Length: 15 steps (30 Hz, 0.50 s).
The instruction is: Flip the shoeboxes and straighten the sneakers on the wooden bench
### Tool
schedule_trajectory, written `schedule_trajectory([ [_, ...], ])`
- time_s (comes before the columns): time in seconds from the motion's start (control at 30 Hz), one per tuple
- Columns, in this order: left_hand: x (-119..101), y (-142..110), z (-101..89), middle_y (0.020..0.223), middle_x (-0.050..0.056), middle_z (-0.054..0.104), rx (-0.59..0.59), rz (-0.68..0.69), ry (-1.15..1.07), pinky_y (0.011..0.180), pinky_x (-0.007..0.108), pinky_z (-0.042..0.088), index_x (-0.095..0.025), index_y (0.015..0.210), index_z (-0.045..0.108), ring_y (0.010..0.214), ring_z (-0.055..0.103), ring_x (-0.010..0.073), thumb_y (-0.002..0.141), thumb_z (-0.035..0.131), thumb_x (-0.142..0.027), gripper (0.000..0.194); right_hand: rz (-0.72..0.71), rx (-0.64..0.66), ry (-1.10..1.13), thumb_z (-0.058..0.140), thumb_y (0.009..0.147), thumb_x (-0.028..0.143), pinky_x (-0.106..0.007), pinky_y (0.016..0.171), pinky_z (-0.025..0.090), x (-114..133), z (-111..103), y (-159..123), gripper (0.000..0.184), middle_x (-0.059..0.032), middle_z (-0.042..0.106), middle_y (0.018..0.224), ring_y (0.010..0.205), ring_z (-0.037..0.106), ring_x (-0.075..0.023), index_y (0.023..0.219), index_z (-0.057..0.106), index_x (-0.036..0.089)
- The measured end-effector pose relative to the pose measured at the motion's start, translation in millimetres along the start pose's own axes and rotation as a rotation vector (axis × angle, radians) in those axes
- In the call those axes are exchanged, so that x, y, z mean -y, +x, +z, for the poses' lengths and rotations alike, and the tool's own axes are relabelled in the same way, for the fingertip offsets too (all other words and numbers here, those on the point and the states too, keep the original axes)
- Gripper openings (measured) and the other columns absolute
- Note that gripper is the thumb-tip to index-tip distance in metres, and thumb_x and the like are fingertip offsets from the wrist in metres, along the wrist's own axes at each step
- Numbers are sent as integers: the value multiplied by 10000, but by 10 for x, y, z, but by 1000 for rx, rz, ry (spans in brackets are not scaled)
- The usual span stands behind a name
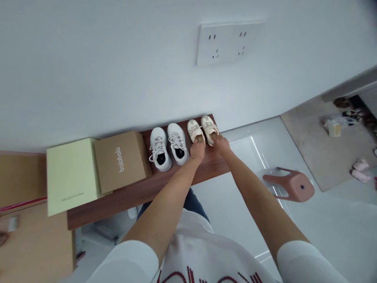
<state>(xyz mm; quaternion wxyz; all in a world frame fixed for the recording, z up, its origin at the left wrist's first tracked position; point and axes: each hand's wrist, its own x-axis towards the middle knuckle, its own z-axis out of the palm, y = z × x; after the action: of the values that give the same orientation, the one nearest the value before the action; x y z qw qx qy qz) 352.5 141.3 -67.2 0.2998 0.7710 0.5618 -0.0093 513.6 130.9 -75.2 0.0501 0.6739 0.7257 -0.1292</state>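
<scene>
Two small cream sneakers stand side by side at the right end of a brown wooden bench top point(159, 182), toes toward the wall. My left hand point(197, 150) grips the heel of the left small sneaker point(193, 128). The heel of the right small sneaker point(209, 126) is in my right hand point(221, 144). Some fingers of both hands are hidden inside the shoe openings. Just left of them sits a larger pair of white laced sneakers, a left one point(159, 143) and a right one point(176, 137), untouched.
A brown shoebox point(119, 161) and a pale green box point(72, 177) stand on the left of the bench. Large cardboard boxes point(35, 243) lie at far left. A pink stool point(297, 186) is on the floor at right. Wall sockets point(216, 45) are above.
</scene>
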Motion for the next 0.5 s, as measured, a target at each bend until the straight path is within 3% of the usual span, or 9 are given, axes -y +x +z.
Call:
schedule_trajectory([
  [0.27,18,-54,65,1281,204,626,-10,11,-35,1050,425,454,-134,1388,484,1330,491,304,974,487,-172,415,9,-11,40,525,926,108,-362,946,449,36,62,-25,358,-162,668,1243,1162,568,-291,1267,622,162],
  [0.4,-78,-77,-57,1372,214,567,-94,76,-59,1092,454,426,-110,1389,468,1352,467,307,948,516,-160,446,-17,-46,66,509,956,156,-365,953,444,83,-92,-42,301,-155,665,1234,1136,568,-289,1228,637,157],
  [0.5,-122,-203,-231,1421,181,546,-188,189,-172,1148,446,386,-124,1410,462,1373,458,281,948,507,-172,467,-48,-141,125,465,992,204,-376,968,445,146,-245,-108,281,-157,668,1216,1134,568,-290,1202,644,147],
])
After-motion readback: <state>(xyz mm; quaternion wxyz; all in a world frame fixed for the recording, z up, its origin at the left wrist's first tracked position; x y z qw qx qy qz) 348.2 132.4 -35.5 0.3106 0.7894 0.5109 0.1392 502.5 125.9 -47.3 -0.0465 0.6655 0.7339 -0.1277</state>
